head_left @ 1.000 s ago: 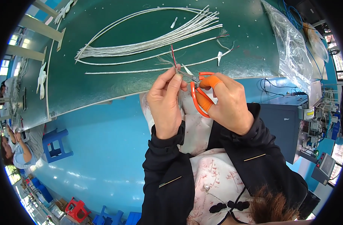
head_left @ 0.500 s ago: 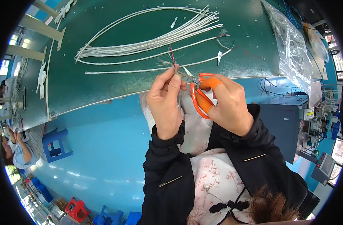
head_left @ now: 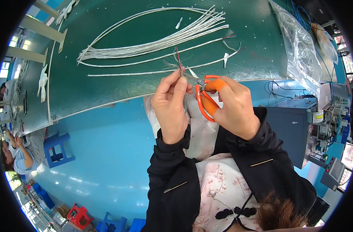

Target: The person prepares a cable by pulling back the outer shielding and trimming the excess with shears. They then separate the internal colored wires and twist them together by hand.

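Observation:
Near the front edge of the green table, my left hand (head_left: 172,104) pinches a cable end between thumb and forefinger. Frayed fine shield strands and a red and a dark wire (head_left: 178,58) stick up from that grip. My right hand (head_left: 236,106), with orange covers on two fingers, grips scissors (head_left: 202,101) with orange-red handles. Their blades point left and reach to my left fingertips at the wire; the tips are partly hidden there. Behind my hands lie a bundle of silvery cables (head_left: 145,48) and separate cables, two with frayed ends at the right.
Small white scraps (head_left: 226,58) lie on the green table (head_left: 253,46). A clear plastic bag (head_left: 296,46) rests at the right end. White gloves (head_left: 42,83) lie at the left. A grey cabinet (head_left: 288,127) stands right; a blue stool (head_left: 58,149) and another person (head_left: 27,154) are left.
Both hands keep nearly the same place and grip. The wires in my left hand and the scissor blades have shifted very slightly.

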A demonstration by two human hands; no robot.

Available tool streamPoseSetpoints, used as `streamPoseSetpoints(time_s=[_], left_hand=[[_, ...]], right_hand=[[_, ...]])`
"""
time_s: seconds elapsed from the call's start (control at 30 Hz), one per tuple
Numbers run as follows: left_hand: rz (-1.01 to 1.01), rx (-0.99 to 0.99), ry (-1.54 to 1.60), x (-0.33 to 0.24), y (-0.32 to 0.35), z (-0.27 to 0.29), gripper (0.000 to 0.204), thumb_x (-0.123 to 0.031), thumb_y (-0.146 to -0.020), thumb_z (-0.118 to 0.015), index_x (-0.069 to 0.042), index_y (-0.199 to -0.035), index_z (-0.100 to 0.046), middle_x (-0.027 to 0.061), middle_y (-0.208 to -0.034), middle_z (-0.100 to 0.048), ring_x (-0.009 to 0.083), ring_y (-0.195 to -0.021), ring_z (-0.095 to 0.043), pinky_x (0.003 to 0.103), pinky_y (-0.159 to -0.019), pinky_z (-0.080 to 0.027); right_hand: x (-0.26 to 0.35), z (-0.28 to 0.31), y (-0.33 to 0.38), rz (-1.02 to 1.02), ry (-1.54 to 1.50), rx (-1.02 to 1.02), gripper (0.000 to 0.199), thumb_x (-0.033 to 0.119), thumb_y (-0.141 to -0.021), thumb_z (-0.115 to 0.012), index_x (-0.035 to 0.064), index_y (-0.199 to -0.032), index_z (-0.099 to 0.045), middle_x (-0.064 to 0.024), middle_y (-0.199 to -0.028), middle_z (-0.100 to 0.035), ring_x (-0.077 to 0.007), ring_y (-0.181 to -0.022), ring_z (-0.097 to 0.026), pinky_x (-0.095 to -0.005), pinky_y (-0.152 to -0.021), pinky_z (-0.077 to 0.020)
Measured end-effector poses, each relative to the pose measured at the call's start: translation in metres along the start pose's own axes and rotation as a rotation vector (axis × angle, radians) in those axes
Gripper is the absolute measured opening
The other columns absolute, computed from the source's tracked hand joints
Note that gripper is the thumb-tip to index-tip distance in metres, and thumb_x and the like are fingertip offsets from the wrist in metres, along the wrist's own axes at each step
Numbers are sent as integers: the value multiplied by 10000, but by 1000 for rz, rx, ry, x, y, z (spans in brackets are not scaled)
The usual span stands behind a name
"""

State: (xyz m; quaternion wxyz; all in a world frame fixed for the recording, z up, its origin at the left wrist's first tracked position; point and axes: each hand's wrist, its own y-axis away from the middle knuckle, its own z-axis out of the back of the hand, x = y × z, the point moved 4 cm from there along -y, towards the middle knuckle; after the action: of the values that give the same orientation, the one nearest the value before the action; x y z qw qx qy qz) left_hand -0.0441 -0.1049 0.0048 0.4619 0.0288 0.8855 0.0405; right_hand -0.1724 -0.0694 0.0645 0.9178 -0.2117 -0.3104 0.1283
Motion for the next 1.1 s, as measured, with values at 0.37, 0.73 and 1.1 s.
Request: streamPoseSetpoints(time_s=[0.37, 0.73, 1.1], left_hand=[[-46, -9, -47, 0, 0, 0, 227, -7, -867, -576, 42, -1087, -599, 68, -1006, -586, 118, -781, -575, 243, -692, -483], [-115, -9, -143, 4, -2, 6, 193, -7, -863, -588, 37, -1048, -617, 26, -919, -553, 73, -737, -531, 203, -653, -447], [-179, -31, -244, 2, -4, 1, 149, -18, -845, -629, 34, -984, -639, 0, -849, -510, 53, -714, -493, 180, -617, -400]], right_hand=[[3, -7, 1, 107, 131, -133, 250, -6, -647, -729, -3, -811, -540, -103, -809, -621, -199, -518, -523, -275, -458, -438], [-4, -2, -5, -166, -98, 116, 216, 2, -689, -727, -27, -814, -553, -94, -766, -622, -128, -606, -575, -211, -537, -455], [-25, -10, -1, -508, -500, 211, 217, 55, -773, -714, -59, -896, -577, -21, -756, -599, -26, -659, -512, -177, -577, -448]])
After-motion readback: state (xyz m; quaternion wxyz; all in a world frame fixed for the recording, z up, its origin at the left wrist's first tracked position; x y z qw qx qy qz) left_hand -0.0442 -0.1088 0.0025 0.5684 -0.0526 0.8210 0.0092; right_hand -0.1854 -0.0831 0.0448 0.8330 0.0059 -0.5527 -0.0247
